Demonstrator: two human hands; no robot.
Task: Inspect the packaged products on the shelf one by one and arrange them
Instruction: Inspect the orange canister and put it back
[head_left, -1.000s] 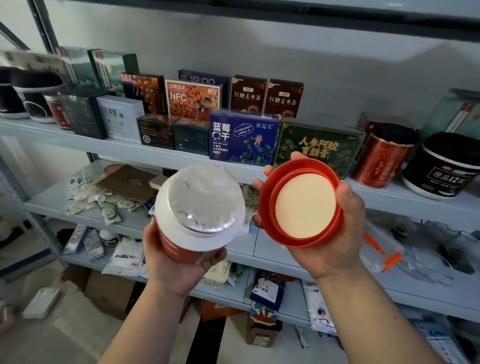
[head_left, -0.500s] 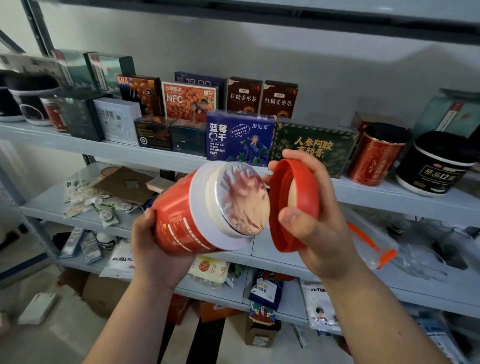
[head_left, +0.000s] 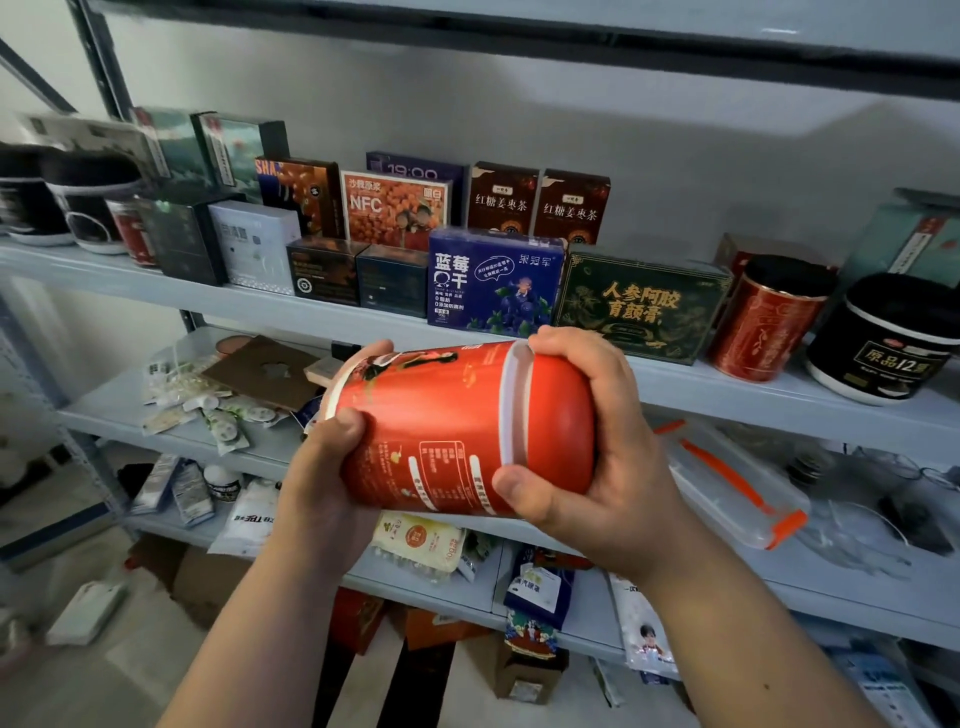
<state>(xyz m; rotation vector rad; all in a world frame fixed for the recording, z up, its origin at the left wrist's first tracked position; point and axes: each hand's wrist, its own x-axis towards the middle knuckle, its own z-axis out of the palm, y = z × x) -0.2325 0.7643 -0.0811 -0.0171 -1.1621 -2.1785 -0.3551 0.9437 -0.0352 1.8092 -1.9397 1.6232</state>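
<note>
Since the earlier frame, your right hand (head_left: 597, 467) has brought the red lid (head_left: 561, 415) from beside the foil-sealed mouth onto the red canister (head_left: 441, 431). The canister now lies on its side in the air, before the front edge of the upper shelf (head_left: 779, 410). Your right fingers (head_left: 519, 488) curl round the lid; your left hand (head_left: 322, 493) grips the base end, thumb on the printed wall. A pale band shows between lid and body, so the lid is probably not fully seated. By this view, the check of this canister is nearly done. Closing it, reshelving it, and handling the blue box (head_left: 493, 280) and its neighbours remain.
</note>
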